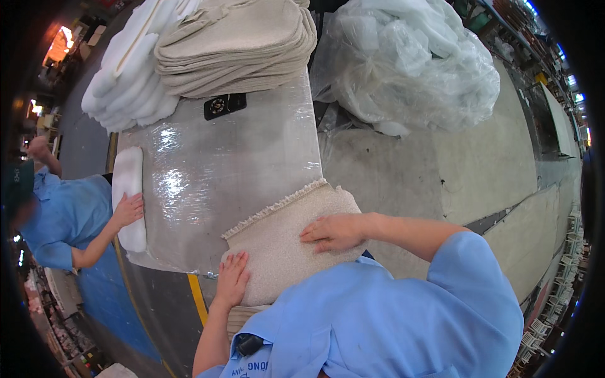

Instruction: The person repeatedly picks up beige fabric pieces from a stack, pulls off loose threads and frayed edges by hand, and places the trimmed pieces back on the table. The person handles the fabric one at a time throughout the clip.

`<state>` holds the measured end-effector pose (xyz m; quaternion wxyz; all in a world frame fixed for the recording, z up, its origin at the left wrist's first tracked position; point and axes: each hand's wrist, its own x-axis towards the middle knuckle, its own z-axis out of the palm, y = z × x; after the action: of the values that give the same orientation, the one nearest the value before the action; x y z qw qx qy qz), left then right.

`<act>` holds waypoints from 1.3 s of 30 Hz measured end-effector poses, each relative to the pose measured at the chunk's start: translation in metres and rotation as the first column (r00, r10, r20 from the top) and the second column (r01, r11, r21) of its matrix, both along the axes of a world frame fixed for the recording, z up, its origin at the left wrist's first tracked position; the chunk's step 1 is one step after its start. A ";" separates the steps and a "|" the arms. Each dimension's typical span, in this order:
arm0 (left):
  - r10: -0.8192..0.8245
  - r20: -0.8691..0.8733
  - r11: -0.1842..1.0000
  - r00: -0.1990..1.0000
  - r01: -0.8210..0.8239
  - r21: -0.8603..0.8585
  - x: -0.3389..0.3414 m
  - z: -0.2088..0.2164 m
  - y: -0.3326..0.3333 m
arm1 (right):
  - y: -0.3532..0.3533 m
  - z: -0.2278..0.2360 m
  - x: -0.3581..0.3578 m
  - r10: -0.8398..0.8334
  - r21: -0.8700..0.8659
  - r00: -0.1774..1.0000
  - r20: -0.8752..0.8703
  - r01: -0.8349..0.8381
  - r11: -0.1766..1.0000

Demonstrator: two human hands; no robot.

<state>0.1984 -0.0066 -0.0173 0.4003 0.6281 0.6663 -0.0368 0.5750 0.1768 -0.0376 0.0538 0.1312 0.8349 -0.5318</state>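
A beige fabric cushion cover (283, 246) with a frayed far edge lies at the near end of the plastic-wrapped table (239, 157), close against my body. My left hand (233, 277) rests on its left side, fingers stretched out. Flat on the right part of the cover lies my right hand (334, 232), its fingers extended and a little bent. Neither hand grips anything that I can see. Whether the cover has filling inside cannot be told. Part of a striped beige fabric piece (241, 317) shows below the cover, next to my left wrist.
Stacked beige covers (236, 53) and white padding (135, 88) stand at the table's far end, with a black phone-like object (225, 106) before them. A clear plastic bag of white padding (409, 69) sits far right. At left, a co-worker (75, 214) touches a white pad (129, 201).
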 end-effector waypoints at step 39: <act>0.449 0.449 0.439 0.772 -0.628 0.642 -0.009 -0.003 0.045 | -0.019 -0.079 -0.005 -0.930 -0.738 -0.364 -0.052 0.642 -0.209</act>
<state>0.1894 0.0382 -0.0207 0.1544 0.4881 0.7348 0.4450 0.5697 0.1575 -0.1168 -0.6326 0.4989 0.2477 -0.5381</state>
